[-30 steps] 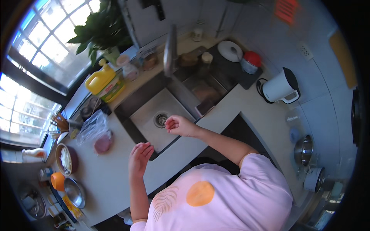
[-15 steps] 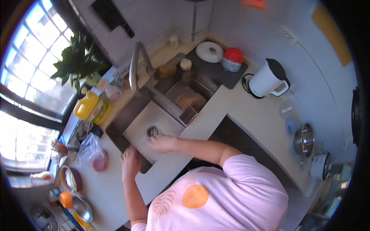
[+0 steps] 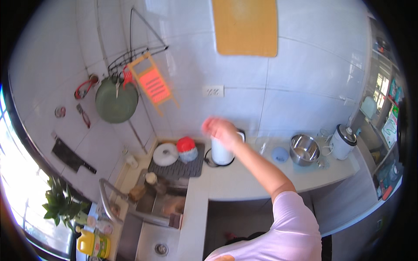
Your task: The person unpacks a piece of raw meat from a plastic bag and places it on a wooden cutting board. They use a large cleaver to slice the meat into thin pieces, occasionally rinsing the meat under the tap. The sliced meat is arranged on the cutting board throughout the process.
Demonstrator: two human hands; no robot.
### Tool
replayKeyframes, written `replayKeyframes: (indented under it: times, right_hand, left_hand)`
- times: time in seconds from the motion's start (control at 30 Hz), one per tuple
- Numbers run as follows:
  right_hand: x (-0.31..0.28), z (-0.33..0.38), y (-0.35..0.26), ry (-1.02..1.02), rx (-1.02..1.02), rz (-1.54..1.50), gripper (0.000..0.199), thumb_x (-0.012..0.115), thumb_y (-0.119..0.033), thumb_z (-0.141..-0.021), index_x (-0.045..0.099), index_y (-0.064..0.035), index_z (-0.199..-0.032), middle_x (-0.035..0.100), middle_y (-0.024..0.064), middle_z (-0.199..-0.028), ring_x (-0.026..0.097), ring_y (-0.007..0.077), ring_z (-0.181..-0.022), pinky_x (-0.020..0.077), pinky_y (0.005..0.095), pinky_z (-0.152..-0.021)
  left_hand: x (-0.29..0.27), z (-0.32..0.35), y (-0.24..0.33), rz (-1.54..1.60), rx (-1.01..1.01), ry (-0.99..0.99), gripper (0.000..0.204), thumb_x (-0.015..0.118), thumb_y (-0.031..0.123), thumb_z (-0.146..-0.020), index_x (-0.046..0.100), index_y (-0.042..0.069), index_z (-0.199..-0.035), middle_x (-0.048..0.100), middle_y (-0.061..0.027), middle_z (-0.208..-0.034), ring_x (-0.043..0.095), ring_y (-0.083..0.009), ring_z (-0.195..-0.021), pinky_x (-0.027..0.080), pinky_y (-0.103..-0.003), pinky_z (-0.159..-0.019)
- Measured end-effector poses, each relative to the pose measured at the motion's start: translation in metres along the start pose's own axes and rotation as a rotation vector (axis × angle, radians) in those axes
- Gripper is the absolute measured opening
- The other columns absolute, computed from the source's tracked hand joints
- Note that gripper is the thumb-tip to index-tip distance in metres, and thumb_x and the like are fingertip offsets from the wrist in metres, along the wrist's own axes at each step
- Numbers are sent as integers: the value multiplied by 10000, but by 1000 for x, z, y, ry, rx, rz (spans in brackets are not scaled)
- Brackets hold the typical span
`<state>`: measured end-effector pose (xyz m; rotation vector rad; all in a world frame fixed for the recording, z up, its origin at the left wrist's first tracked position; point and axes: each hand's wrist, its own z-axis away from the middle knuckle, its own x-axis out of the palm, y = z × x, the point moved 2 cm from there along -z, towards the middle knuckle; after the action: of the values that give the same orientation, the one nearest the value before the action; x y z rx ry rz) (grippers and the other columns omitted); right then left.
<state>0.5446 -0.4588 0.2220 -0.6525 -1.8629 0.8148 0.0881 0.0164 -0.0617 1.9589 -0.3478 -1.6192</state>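
My right hand (image 3: 220,132) is raised on an outstretched arm, in front of the white electric kettle (image 3: 223,152) and hiding part of it. Its fingers are smeared by motion, and I cannot make out anything in them. On the tiled wall to its upper left hangs an orange grater (image 3: 153,84) with a wooden-looking frame. Below the hand and to the left, a red-lidded jar (image 3: 187,150) and a white pot lid (image 3: 165,155) rest on a dark drying mat (image 3: 174,170). My left hand is outside the picture.
The double sink (image 3: 150,237) with a curved faucet (image 3: 103,193) lies at lower left. A green pan (image 3: 116,102), a cleaver (image 3: 69,153) and scissors hang on the wall. A steel bowl (image 3: 305,150) stands at right, near a small white appliance (image 3: 342,142).
The view has swung up and to the right, toward the wall. My right hand has left the sink and risen in front of the kettle; my left hand has dropped out of view.
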Motion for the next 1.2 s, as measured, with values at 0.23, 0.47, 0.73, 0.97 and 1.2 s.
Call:
replayKeyframes:
  times: [0.23, 0.47, 0.73, 0.97, 1.2]
  right_hand:
    - [-138, -157, -209, 456, -483, -325, 212, 553, 10, -854, 461, 49, -1041, 530, 157, -1086, 514, 294, -1067, 471, 413, -974]
    - [-168, -199, -226, 360, -429, -367, 199, 585, -1, -839, 499, -71, -1005, 540, 70, -1042, 482, 229, -1078, 432, 447, -968]
    - [-168, -205, -229, 135, -260, -331, 246, 631, -44, -843, 536, -148, -1045, 554, 33, -1047, 514, 177, -993, 439, 407, -928]
    - [-115, -169, -252, -101, -541, -194, 350, 635, -78, -850, 513, -73, -1178, 558, 65, -1164, 552, 229, -1074, 465, 428, -906]
    - [-88, -163, -295, -47, -667, -30, 258, 676, -94, -833, 596, -67, -1076, 635, 44, -1029, 615, 169, -948, 521, 337, -772]
  left_hand:
    - [18, -60, 69, 15, -84, 111, 198, 540, 59, -857, 627, -17, -1017, 655, -160, -881, 618, -277, -757, 501, -356, -702]
    - [31, -92, 155, 14, -166, 143, 189, 545, 46, -845, 632, -15, -1002, 656, -164, -893, 621, -282, -785, 498, -356, -726]
    - [39, -104, 199, 6, -191, 152, 180, 551, 30, -833, 637, -12, -984, 657, -168, -906, 625, -288, -817, 494, -357, -754]
    - [37, -100, 213, 3, -207, 169, 173, 556, 16, -821, 641, -10, -969, 657, -172, -918, 628, -293, -846, 490, -357, -778]
    - [47, -91, 226, 47, -197, 203, 168, 561, 3, -810, 646, -7, -954, 658, -176, -930, 631, -298, -874, 487, -357, -802]
